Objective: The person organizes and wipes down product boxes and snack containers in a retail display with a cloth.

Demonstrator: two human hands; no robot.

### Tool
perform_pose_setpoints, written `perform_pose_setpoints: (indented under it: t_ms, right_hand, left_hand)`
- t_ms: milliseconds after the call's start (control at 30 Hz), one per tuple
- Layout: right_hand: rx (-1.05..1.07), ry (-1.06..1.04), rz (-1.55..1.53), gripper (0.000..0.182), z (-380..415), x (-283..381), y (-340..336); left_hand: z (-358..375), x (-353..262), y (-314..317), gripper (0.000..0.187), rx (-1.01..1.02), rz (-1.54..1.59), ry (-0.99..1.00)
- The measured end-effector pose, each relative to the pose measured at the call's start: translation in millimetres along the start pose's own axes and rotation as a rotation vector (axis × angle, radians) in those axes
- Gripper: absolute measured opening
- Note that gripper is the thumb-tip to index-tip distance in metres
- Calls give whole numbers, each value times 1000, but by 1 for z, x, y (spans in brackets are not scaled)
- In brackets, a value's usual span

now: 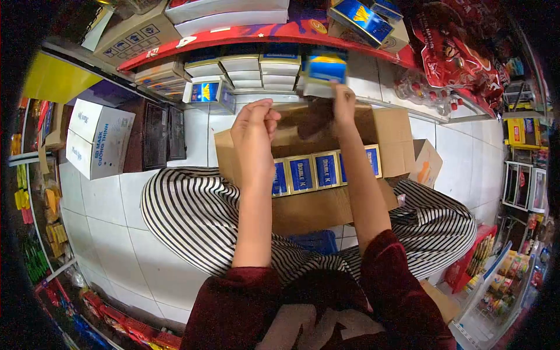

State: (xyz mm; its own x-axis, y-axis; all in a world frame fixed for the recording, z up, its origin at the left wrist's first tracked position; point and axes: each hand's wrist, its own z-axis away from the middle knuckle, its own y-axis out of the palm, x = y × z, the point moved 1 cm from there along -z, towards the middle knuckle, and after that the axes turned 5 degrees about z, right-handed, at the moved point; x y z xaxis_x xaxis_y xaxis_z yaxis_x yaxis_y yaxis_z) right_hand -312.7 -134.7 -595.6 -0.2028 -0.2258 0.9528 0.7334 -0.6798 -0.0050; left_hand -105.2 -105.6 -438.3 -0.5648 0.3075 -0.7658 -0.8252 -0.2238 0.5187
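Right hand (343, 100) up at the shelf (245, 36), fingers closed on a blue-and-white box (324, 73), long side level, just beside the stacked white boxes (280, 69). Left hand (254, 129) loosely curled, empty, hovering over the open carton (303, 210) on the lap. More Double K boxes (315, 172) upright in a row, below and nearer the left hand.

The carton (385, 140) rests on my lap; packs (315, 172) stand inside it, shelf (245, 35) behind, white box (96, 140) left of it
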Motion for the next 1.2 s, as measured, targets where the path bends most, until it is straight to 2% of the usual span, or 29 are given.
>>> perform_pose_setpoints:
  t_ms: [33,133,333,433,467,567,600,733,833,1033,1133,1200]
  right_hand:
    - [-27,-114,262,69,0,1,7]
    - [77,-50,419,68,-15,18,-6]
    - [315,-287,591,58,-6,35,-15]
    - [134,-612,745,55,2,32,-8]
    - [71,-555,781,50,0,33,-6]
    - [118,-469,939,45,-12,45,-3]
    - [91,-574,856,44,-16,44,0]
    - [48,-471,972,52,-39,43,6]
    - [118,-405,956,50,-48,47,8]
    - [92,-413,945,46,-43,52,10]
    - [190,-412,1177,43,-53,38,5]
    - [195,-528,1070,46,-44,30,-4]
  left_hand:
    - [0,1,3,15,3,-21,-4]
    - [3,7,6,17,14,-69,-33]
    - [6,12,8,16,26,-120,-94]
    - [7,13,7,16,59,-122,-54]
    - [7,14,6,17,56,-122,-49]
    - [8,17,6,17,60,-131,-41]
    - [7,18,6,17,50,-147,-53]
    - [3,23,1,17,29,-173,-72]
    - [-1,24,-2,14,-1,-173,-90]
    - [-3,23,-9,14,-28,-211,-85]
    - [-3,24,-11,14,-51,-255,-64]
    - [-4,28,-16,14,-45,-270,-70]
